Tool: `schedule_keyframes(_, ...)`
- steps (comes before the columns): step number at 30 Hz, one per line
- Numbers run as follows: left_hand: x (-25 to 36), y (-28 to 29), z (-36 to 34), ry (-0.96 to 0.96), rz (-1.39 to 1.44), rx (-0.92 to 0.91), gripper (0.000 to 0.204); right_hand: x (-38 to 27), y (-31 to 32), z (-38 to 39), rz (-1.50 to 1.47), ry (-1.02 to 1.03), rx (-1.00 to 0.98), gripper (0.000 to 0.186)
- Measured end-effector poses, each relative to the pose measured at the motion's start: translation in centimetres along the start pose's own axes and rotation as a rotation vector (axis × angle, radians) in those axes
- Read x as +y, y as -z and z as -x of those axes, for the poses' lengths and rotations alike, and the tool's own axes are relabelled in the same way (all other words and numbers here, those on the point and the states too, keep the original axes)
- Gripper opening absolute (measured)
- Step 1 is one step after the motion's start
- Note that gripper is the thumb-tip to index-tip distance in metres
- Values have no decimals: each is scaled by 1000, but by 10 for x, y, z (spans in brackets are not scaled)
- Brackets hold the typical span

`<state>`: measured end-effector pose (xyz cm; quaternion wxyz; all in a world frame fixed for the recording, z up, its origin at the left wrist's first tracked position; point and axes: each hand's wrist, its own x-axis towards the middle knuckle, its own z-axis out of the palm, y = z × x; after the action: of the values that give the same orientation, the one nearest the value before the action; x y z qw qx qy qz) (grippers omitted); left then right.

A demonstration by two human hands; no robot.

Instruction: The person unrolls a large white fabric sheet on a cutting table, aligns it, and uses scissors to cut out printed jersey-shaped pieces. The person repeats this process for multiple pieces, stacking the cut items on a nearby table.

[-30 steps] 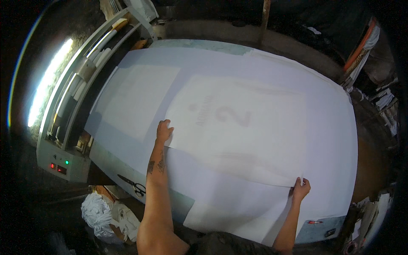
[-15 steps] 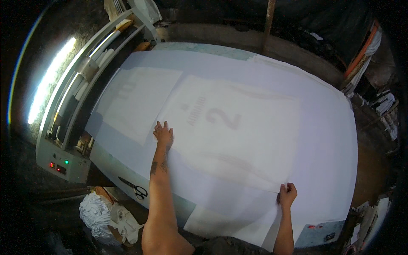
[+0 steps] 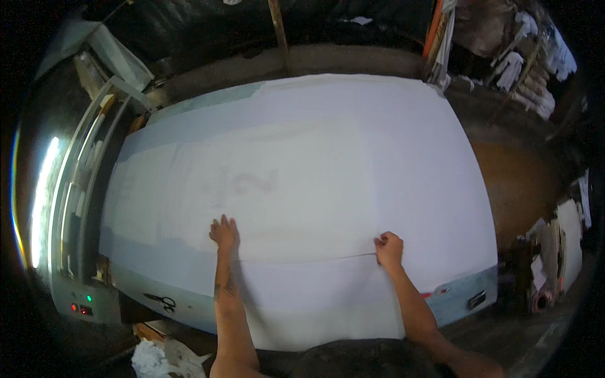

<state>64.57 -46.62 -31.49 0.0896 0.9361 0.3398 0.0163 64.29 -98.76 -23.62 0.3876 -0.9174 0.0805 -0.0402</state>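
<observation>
A large white sheet (image 3: pixel 315 195) with faint grey marks showing through lies across the table. My left hand (image 3: pixel 224 233) rests on it near its close left corner, fingers spread and flat. At the close right corner, my right hand (image 3: pixel 389 249) has its fingers pinched together on the sheet's edge. Under and around it is a wider white covering (image 3: pixel 428 189). To the left, another pale sheet (image 3: pixel 138 189) with faint marks lies beside the large one.
Black scissors (image 3: pixel 162 302) lie on the table's near left edge. A machine with rollers and a lit control panel (image 3: pixel 82 307) stands at the left. A small red item (image 3: pixel 435 293) and a dark object (image 3: pixel 476 300) lie near right. White cloth (image 3: pixel 151 359) is bundled below.
The view has swung to the right, so the table and machine appear further left. Both hands stay at the large sheet, the left spread and the right pinching its corner.
</observation>
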Motion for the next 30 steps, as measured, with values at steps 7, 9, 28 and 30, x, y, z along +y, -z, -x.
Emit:
schedule_keyframes(7,247,-12,172,-380,85,11,57,239,204,-110,80,-93,84,16)
schedule_keyframes(9,278,-5,198,-491,129,-90,55,285,244,-132,281,4,121,16)
schedule_keyframes(28,242,4,240,-92,114,175,60,423,332,-159,82,-134,192,15)
schedule_keyframes(30,278,2,252,-270,111,139,57,428,336,-163,141,-123,198,17)
